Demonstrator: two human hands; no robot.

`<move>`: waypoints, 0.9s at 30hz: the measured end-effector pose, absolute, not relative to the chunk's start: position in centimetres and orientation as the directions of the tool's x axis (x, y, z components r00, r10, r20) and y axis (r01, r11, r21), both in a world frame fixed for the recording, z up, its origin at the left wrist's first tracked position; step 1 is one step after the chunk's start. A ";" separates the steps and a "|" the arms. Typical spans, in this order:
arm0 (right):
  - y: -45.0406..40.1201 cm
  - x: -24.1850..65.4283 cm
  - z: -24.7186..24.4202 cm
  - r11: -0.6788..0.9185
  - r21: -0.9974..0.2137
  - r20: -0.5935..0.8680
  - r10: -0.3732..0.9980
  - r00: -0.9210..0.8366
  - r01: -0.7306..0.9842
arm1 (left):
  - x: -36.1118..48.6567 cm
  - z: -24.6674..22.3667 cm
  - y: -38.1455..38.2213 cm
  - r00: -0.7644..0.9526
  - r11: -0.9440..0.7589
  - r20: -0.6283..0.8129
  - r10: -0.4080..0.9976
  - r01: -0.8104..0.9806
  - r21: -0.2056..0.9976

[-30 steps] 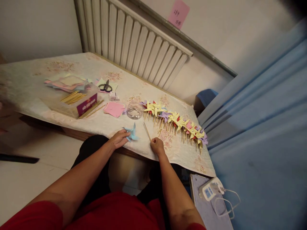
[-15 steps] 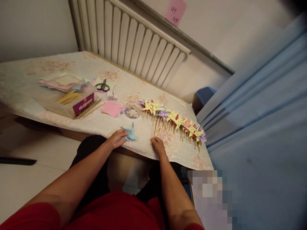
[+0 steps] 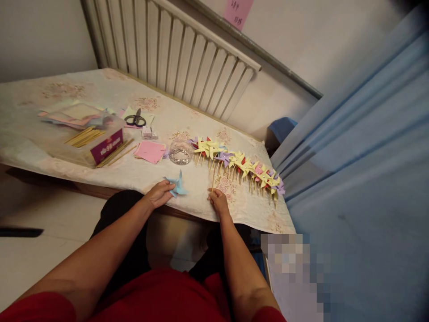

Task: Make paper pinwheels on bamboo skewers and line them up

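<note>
A light blue paper pinwheel (image 3: 178,184) is pinched by its left side in my left hand (image 3: 160,193), above the table's front edge. My right hand (image 3: 217,201) is closed on the lower end of a thin wooden stick (image 3: 213,178), which points up and away from me. The two hands are apart, and the stick does not touch the blue pinwheel. Beyond the hands stands a round clear dish (image 3: 180,153) of small shiny pieces. Right of it, a row of finished pinwheels (image 3: 237,162) in yellow, purple, red and pink lies on sticks.
On the flowered tablecloth (image 3: 194,197), pink paper squares (image 3: 151,151), small boxes (image 3: 148,132) and black scissors (image 3: 136,118) lie left of the dish. Farther left is a clear box (image 3: 107,146) with wooden sticks and paper sheets. A blue curtain (image 3: 351,147) hangs at right.
The view has shifted slightly, so the table's things appear a little farther left. Both hands keep their holds on the blue pinwheel and the stick, with hardly any movement over the table.
</note>
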State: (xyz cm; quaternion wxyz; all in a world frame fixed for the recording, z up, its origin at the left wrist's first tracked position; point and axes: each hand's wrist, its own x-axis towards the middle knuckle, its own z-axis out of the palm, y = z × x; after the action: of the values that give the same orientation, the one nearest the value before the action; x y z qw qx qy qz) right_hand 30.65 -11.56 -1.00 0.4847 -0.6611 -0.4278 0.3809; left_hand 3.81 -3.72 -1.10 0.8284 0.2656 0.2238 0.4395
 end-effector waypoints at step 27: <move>-11.8 30.5 -0.5 -0.128 -0.987 -0.082 0.923 0.377 0.098 | 3.9 -0.8 -3.6 0.476 0.481 -0.196 0.857 -0.604 0.635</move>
State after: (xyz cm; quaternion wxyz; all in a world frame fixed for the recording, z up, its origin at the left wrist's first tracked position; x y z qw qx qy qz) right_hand 30.45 -11.84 -0.51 0.5267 -0.6412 -0.3980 0.3912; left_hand 3.90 -3.58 -0.82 0.8223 0.2489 0.2538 0.4444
